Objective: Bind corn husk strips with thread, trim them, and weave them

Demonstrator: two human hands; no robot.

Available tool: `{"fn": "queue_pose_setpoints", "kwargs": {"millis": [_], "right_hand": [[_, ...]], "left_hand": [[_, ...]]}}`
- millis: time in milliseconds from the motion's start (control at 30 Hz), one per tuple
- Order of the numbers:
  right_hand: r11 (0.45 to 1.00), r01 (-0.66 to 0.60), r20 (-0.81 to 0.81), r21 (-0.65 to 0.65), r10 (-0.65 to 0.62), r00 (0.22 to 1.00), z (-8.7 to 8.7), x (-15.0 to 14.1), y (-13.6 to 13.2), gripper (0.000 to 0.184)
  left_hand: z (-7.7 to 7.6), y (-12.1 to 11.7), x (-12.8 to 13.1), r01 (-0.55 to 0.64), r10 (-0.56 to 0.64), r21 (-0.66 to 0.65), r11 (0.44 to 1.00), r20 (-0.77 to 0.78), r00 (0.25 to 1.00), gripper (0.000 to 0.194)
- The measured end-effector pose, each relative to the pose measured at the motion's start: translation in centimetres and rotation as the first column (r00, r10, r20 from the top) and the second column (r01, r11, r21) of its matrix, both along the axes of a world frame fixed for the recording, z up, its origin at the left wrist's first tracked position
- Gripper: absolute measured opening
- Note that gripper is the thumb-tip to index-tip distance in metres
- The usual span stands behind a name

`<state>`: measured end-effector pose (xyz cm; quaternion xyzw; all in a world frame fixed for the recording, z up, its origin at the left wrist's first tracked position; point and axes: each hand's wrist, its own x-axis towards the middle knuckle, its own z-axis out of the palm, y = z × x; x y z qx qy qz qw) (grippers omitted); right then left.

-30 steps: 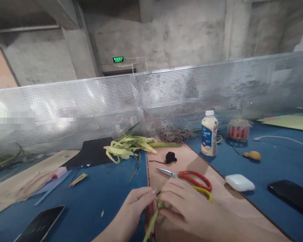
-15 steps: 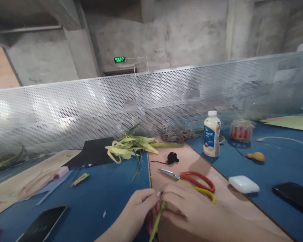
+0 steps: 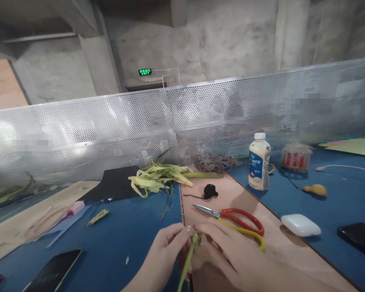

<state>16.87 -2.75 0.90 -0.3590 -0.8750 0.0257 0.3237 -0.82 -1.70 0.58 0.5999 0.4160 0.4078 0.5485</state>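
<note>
A green corn husk strip [image 3: 186, 267] with a small knotted bundle [image 3: 196, 239] at its top end is pinched between the thumb and fingers of my left hand [image 3: 167, 251]. Close against the bundle's right side is my right hand [image 3: 231, 251], its fingers bent and closed. Its thumb is hidden, and whatever lies between its fingertips is too small to make out. Just beyond the right hand lie scissors [image 3: 211, 211] with one red and one yellow handle. A little ball of black thread [image 3: 211, 191] sits farther back, its tail trailing left.
Loose corn husks [image 3: 153, 178] lie at the back, beside tangled grey cord [image 3: 217, 162]. To the right stand a bottle [image 3: 259, 162] and a clear tub [image 3: 296, 157], with a small gourd [image 3: 318, 190], white case [image 3: 300, 225] and black phone [image 3: 360, 237]. Another phone [image 3: 54, 269] lies left.
My right hand's fingers have shifted slightly off the knotted bundle, showing more of it. My left hand keeps its pinch. The whole view has shifted a little.
</note>
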Motion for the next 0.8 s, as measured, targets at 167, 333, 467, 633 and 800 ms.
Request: {"fn": "queue_pose_setpoints", "kwargs": {"millis": [167, 333, 467, 633, 800], "right_hand": [[0.999, 0.030, 0.064, -0.013, -0.029, 0.998, 0.0, 0.2, 0.1, 0.024], [0.987, 0.008, 0.196, 0.161, -0.040, 0.980, 0.0, -0.2, 0.0, 0.014], [0.972, -0.060, 0.254, 0.226, 0.001, 0.967, -0.5, -0.2, 0.4, 0.016], [0.967, -0.101, 0.323, 0.232, 0.022, 0.946, -0.3, 0.1, 0.3, 0.014], [0.966, -0.088, 0.340, 0.244, 0.000, 0.940, 0.0, 0.0, -0.2, 0.017]], "left_hand": [[0.0, 0.3, -0.1, -0.006, 0.006, -0.045, 0.999, 0.012, 1.000, 0.034], [-0.1, 0.3, 0.1, -0.007, 0.007, -0.013, 1.000, 0.015, 1.000, 0.031], [-0.3, 0.2, 0.2, 0.012, -0.012, 0.011, 1.000, -0.006, 1.000, 0.028], [-0.5, -0.1, 0.3, 0.005, -0.003, 0.036, 0.999, -0.056, 0.998, 0.027], [-1.2, -0.3, 0.3, -0.005, 0.010, 0.049, 0.999, -0.099, 0.995, 0.028]]}}
